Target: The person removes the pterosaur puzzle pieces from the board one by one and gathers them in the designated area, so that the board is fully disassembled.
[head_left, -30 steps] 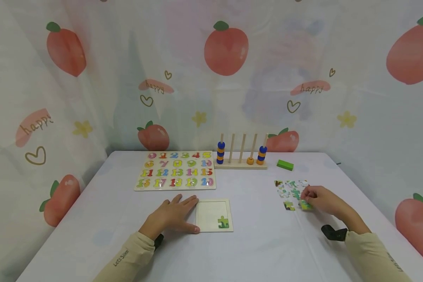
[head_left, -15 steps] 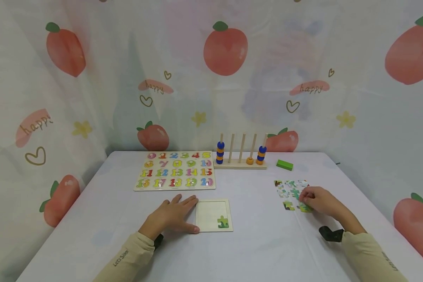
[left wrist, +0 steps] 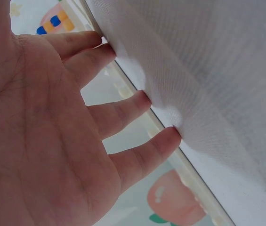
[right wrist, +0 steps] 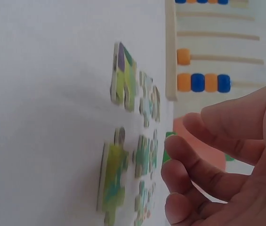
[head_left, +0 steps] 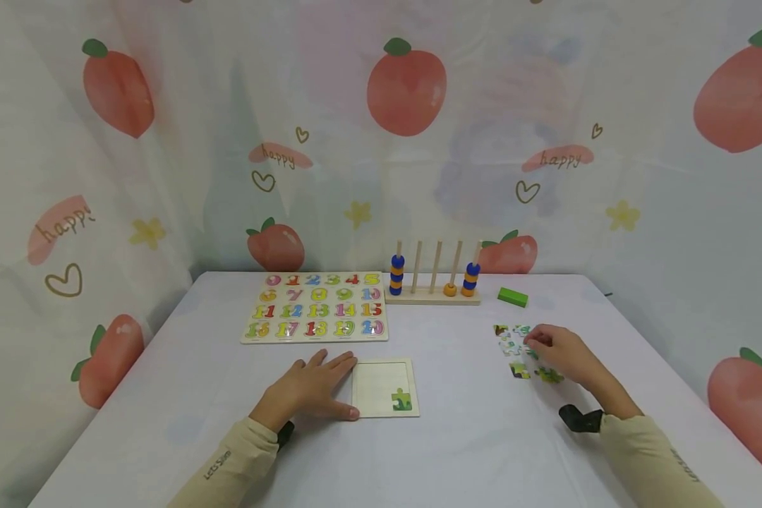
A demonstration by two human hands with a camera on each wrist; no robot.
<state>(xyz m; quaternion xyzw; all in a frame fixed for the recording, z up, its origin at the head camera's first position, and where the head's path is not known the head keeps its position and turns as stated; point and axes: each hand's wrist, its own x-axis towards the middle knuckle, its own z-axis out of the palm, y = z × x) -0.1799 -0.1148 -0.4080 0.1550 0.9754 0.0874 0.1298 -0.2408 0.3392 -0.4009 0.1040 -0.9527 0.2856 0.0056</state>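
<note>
My left hand point(head_left: 310, 389) rests with spread, straight fingers along the left edge of a shallow square puzzle tray point(head_left: 370, 381). Inside it, a green puzzle piece point(head_left: 401, 400) lies in the near right corner. In the left wrist view the fingertips point(left wrist: 173, 134) touch a pale edge. My right hand point(head_left: 561, 351) hovers over loose jigsaw pieces on the right, its fingers loosely bent and nothing between them. A yellow-green piece point(right wrist: 113, 176) and one with a purple patch point(right wrist: 124, 80) lie flat below; the hand hides some others in the head view.
Behind the tray lies a number board point(head_left: 317, 310) with coloured numerals 0 to 20. A wooden bead rack point(head_left: 433, 296) with blue and orange beads stands beside it. A green block point(head_left: 513, 297) sits behind the loose pieces. A printed cloth hangs at the back.
My right hand has moved left and slightly away from me over the loose pieces, uncovering the near right piece. The left hand and tray stay where they were.
</note>
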